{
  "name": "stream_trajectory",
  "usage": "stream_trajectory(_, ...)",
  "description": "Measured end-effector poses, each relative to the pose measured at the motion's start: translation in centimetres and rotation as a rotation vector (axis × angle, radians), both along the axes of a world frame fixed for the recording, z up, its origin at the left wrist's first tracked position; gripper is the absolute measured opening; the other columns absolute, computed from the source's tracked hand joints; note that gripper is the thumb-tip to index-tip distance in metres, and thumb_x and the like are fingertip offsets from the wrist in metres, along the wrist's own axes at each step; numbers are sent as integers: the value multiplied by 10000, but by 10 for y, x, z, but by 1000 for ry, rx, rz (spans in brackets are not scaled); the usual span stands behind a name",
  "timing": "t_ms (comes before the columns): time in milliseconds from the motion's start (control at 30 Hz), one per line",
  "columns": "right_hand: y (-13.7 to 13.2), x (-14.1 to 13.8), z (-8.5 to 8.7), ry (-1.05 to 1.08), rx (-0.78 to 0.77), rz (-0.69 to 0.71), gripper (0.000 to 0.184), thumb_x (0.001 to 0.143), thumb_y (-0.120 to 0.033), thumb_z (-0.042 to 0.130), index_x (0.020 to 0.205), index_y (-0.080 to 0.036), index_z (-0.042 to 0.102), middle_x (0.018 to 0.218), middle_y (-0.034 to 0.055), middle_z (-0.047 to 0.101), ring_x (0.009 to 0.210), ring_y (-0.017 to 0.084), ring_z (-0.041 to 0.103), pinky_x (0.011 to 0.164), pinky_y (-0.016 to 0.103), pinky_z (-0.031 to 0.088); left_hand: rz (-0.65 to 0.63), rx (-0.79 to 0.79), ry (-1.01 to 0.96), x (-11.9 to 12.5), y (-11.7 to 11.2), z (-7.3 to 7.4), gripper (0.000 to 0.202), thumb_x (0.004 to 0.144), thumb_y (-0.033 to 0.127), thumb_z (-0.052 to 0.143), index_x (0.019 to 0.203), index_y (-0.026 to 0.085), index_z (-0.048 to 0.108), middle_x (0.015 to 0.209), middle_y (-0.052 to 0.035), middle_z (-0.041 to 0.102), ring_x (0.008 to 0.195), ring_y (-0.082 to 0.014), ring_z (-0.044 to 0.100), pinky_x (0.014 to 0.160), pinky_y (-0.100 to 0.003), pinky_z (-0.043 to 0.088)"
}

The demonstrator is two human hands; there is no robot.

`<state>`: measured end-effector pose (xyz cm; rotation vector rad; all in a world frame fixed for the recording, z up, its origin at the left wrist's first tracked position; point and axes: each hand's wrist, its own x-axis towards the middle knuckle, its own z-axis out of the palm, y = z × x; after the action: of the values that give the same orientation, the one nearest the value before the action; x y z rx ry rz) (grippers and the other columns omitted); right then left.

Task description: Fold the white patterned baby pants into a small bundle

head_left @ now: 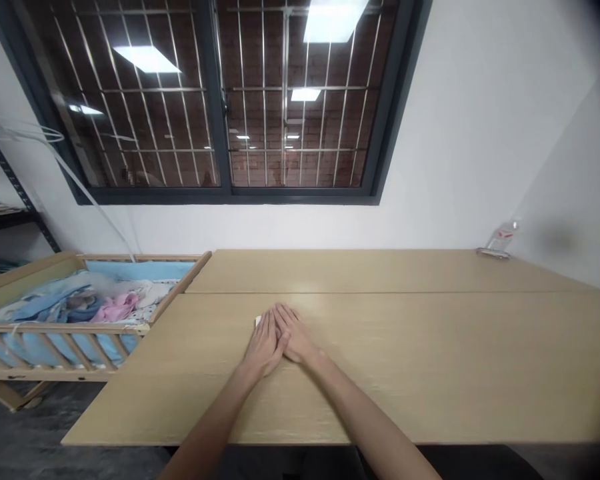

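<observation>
My left hand [266,343] lies on the wooden table [430,360] with its fingers stretched out and pointing away from me. Touching it on the right is my right hand [297,335], also flat, with straight fingers angled toward the left one. The left thumb reaches across to the right hand. A small white piece [257,321] shows at the upper left edge of my left fingers. Most of it is covered by the hands, so its kind cannot be made out.
A wooden crib [65,329] with blue lining, blankets and a pink cloth [115,307] stands left of the table. A clear plastic bottle [505,235] stands tilted at the back right corner, beside a flat item [493,253]. A barred window [225,195] is behind.
</observation>
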<state>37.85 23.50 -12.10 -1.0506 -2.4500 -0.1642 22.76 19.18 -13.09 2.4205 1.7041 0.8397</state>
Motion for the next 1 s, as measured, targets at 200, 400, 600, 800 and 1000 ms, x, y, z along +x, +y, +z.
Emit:
stream_trajectory(200, 8, 6, -7, -36, -126, 27, 576, 1061, -391, 313, 1571, -134, 389, 1613, 137, 396, 1533, 250, 304, 1262, 480, 246, 50, -16, 86, -2, 8, -12, 851, 1013, 644, 199, 1585, 16, 252, 1660, -211, 254, 1569, -294, 177, 1282, -482, 185)
stream_trajectory(400, 5, 16, -2, 20, -231, -35, 639, 1067, -432, 256, 1584, -68, 345, 1642, 176, 316, 1560, 269, 228, 1269, 476, 217, 165, -44, 115, -11, 8, -14, 818, 1021, 605, 194, 1576, 9, 272, 1650, -230, 265, 1565, -310, 188, 1261, -496, 228)
stream_trajectory(600, 6, 36, -5, 61, -317, -57, 750, 1062, -552, 154, 1608, -50, 266, 1670, 176, 244, 1569, 261, 197, 1286, 453, 173, 141, -66, 85, -28, 9, -21, 818, 1025, 593, 191, 1577, -8, 252, 1655, -238, 249, 1567, -317, 173, 1266, -484, 213)
stream_trajectory(800, 1, 37, 0, 92, -355, -94, 753, 1059, -567, 193, 1617, -63, 237, 1684, 180, 201, 1575, 274, 168, 1281, 469, 175, 70, 21, 21, -35, 4, -16, 941, 953, 703, 382, 1587, 25, 226, 1670, -252, 200, 1569, -366, 145, 1248, -539, 226)
stream_trajectory(1000, -7, 41, 14, 158, -218, 19, 592, 1030, -486, 417, 1514, -149, 463, 1584, 159, 445, 1488, 288, 371, 1241, 481, 274, -65, 40, -21, -35, 3, -5, 736, 877, 653, 574, 1448, 200, 474, 1514, -149, 517, 1428, -313, 442, 1178, -492, 346)
